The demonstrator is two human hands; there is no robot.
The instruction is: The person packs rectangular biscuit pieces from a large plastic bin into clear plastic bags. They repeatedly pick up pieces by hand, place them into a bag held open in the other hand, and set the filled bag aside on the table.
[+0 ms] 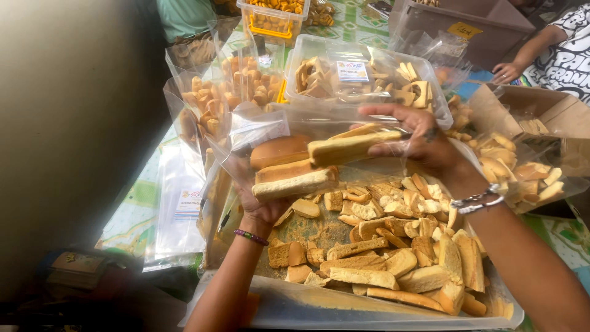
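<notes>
Clear plastic bag, white-labelled lidded tub

We had single view only: head-worn camera, looking steeply down and forward over own forearms. Sat close above clear tray of rusk slices. Frame reached across table to far bins. Left third blocked by blurred dark surface. No second view shared scene.

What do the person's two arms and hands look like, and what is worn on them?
Both forearms are bare, with no sleeves in view. The left hand has a thin beaded bracelet at the wrist, purple with some green. The right hand has a silver chain bracelet at the wrist and a small dark mark on its back.
</notes>
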